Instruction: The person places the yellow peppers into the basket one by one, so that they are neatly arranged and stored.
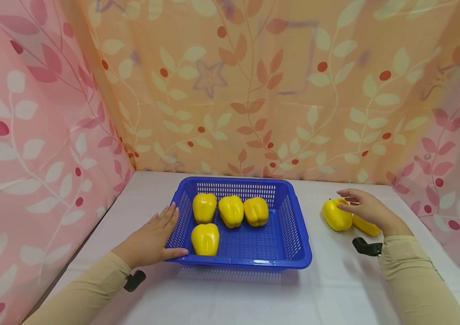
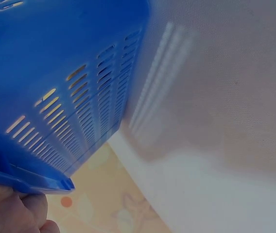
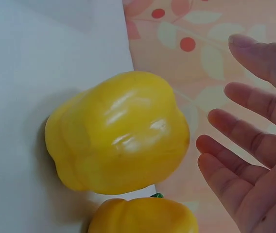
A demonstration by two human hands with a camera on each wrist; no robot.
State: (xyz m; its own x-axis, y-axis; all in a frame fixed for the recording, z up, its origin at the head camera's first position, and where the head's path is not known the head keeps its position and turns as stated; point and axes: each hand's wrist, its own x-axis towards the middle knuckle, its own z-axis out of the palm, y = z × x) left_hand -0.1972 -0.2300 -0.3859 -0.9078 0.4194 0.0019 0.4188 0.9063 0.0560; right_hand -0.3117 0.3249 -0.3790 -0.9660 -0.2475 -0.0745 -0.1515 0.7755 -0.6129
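A blue plastic basket [image 1: 254, 261] holds several yellow bell peppers, one of them [image 1: 205, 239] near its front left. My left hand [image 1: 148, 239] rests on the basket's left rim, fingers straight and thumb along the front edge; the left wrist view shows part of that hand [image 2: 11, 208] beside the blue wall [image 2: 70, 111]. On the right, my right hand [image 1: 365, 210] hovers over two more yellow peppers [image 1: 336, 215] [image 1: 365, 225]. In the right wrist view its fingers [image 3: 254, 141] are spread, apart from the nearer pepper [image 3: 118, 133]; the other [image 3: 145, 216] shows a green stem.
A white cloth covers the table [image 1: 230, 298]. Behind it hangs an orange floral curtain [image 1: 230, 90], with pink floral curtains [image 1: 43, 135] at the left and right sides. A dark strap piece [image 1: 367, 247] hangs at the right wrist, another [image 1: 134, 280] at the left.
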